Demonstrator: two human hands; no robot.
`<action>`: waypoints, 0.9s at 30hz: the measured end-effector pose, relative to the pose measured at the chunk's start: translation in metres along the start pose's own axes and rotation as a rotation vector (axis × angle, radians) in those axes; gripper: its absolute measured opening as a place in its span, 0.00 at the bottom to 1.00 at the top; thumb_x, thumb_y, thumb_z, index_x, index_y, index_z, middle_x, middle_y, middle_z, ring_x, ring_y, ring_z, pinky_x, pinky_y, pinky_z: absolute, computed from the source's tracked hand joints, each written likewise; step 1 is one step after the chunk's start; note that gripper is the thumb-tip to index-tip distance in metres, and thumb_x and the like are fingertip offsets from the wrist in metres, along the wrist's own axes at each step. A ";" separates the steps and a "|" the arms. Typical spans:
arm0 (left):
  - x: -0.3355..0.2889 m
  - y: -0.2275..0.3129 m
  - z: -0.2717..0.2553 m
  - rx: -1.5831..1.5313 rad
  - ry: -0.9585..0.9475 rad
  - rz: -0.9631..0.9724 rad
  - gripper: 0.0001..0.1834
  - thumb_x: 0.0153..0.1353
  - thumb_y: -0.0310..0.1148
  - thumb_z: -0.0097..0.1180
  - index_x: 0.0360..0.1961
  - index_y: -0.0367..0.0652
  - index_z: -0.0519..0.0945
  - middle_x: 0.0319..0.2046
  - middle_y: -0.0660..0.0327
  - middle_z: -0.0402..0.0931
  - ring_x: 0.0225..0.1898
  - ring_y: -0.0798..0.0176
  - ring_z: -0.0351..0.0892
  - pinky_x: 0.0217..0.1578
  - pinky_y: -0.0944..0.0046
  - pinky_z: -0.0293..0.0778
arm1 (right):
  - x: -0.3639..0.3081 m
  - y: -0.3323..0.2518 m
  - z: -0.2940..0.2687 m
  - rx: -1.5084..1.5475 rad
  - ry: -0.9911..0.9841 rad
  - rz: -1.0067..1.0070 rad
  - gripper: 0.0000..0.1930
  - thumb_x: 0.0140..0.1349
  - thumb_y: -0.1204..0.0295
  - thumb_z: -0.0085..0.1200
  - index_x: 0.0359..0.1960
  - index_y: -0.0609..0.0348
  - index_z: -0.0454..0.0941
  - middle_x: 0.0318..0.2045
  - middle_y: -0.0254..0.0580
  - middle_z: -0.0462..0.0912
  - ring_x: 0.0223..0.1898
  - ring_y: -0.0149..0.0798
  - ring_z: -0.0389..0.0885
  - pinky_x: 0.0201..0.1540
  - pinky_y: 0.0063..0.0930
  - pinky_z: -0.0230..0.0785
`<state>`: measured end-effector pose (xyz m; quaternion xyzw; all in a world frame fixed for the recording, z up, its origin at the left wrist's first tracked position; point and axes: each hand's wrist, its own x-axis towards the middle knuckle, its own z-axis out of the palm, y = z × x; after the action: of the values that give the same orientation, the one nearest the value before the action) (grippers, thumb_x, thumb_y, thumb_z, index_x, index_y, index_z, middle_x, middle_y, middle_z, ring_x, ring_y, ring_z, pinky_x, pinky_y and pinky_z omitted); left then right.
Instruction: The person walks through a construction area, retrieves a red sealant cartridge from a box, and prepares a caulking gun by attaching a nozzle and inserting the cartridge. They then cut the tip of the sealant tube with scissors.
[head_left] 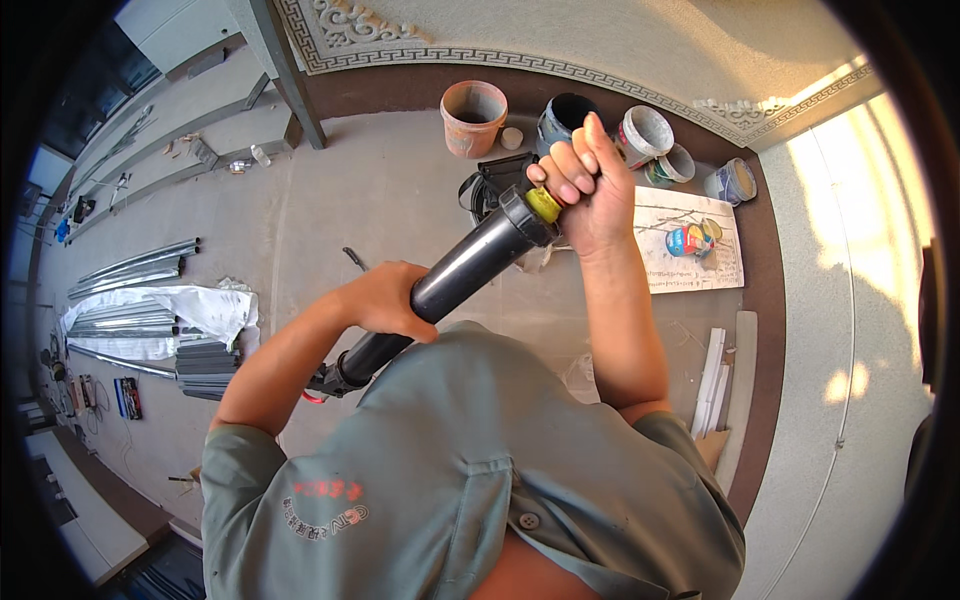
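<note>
A black caulking gun [468, 272] lies slantwise across the front of my body, its ringed front end pointing up and to the right. My left hand [385, 300] is wrapped round the middle of its barrel. From the front ring a crumpled yellow-green end [543, 205] sticks out, perhaps of a sealant pack. My right hand [592, 185] is closed at that end, fingers curled and thumb pointing up. What exactly the right fingers pinch is partly hidden by the fingers. The gun's rear end, with a bit of red, shows below my left forearm.
By the wall stand a pinkish bucket [474, 118], a dark bucket [568, 118] and several smaller pails. A black bag [495, 180] sits behind the gun. A white board [665, 275] with a tin on it lies at right. Metal profiles [130, 265] lie at left.
</note>
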<state>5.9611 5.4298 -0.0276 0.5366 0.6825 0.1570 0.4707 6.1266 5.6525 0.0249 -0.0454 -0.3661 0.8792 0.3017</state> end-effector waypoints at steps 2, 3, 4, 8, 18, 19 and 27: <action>0.001 0.001 0.019 0.224 0.329 -0.066 0.26 0.39 0.43 0.67 0.42 0.43 0.84 0.35 0.55 0.83 0.38 0.48 0.83 0.41 0.56 0.78 | 0.003 0.011 -0.003 0.011 0.308 0.073 0.22 0.72 0.57 0.55 0.20 0.44 0.62 0.15 0.24 0.63 0.19 0.26 0.63 0.42 0.31 0.68; 0.005 0.001 0.030 0.315 0.478 -0.096 0.25 0.39 0.42 0.64 0.42 0.47 0.84 0.36 0.55 0.80 0.38 0.45 0.82 0.40 0.53 0.79 | 0.001 0.017 -0.004 0.015 0.380 0.077 0.23 0.71 0.57 0.57 0.19 0.43 0.62 0.15 0.24 0.63 0.19 0.27 0.63 0.42 0.32 0.68; 0.007 -0.002 0.037 0.344 0.524 -0.093 0.25 0.39 0.41 0.64 0.42 0.47 0.84 0.35 0.56 0.80 0.37 0.46 0.82 0.40 0.53 0.79 | 0.000 0.024 -0.005 0.016 0.507 0.099 0.23 0.70 0.57 0.58 0.19 0.43 0.61 0.15 0.24 0.63 0.19 0.27 0.63 0.42 0.32 0.68; 0.013 -0.017 0.043 0.388 0.584 0.012 0.23 0.37 0.41 0.64 0.38 0.45 0.83 0.30 0.57 0.77 0.35 0.50 0.81 0.36 0.53 0.78 | -0.018 0.038 -0.007 -0.001 0.410 0.012 0.26 0.72 0.54 0.54 0.17 0.42 0.57 0.14 0.24 0.58 0.16 0.27 0.56 0.35 0.30 0.64; 0.016 -0.014 -0.012 -0.159 -0.482 0.160 0.25 0.40 0.34 0.77 0.38 0.37 0.79 0.31 0.62 0.82 0.34 0.66 0.80 0.39 0.64 0.76 | -0.015 0.004 -0.004 0.155 -0.864 -0.104 0.23 0.77 0.55 0.42 0.20 0.45 0.59 0.07 0.20 0.56 0.09 0.24 0.52 0.26 0.26 0.66; 0.017 -0.012 -0.015 -0.176 -0.537 0.173 0.25 0.40 0.33 0.78 0.39 0.37 0.79 0.32 0.63 0.82 0.36 0.68 0.80 0.39 0.65 0.76 | -0.014 0.001 -0.004 0.173 -0.890 -0.116 0.22 0.77 0.57 0.41 0.20 0.45 0.60 0.07 0.20 0.58 0.07 0.23 0.54 0.27 0.26 0.69; 0.009 -0.004 0.007 0.162 0.068 -0.089 0.30 0.36 0.46 0.70 0.41 0.39 0.81 0.32 0.52 0.82 0.35 0.50 0.83 0.39 0.53 0.77 | -0.013 0.012 -0.014 0.007 0.274 0.036 0.22 0.70 0.55 0.59 0.22 0.45 0.63 0.15 0.26 0.63 0.19 0.28 0.64 0.42 0.32 0.68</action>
<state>5.9643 5.4339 -0.0386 0.5364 0.7317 0.0983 0.4089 6.1357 5.6468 0.0049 -0.1707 -0.3173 0.8714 0.3330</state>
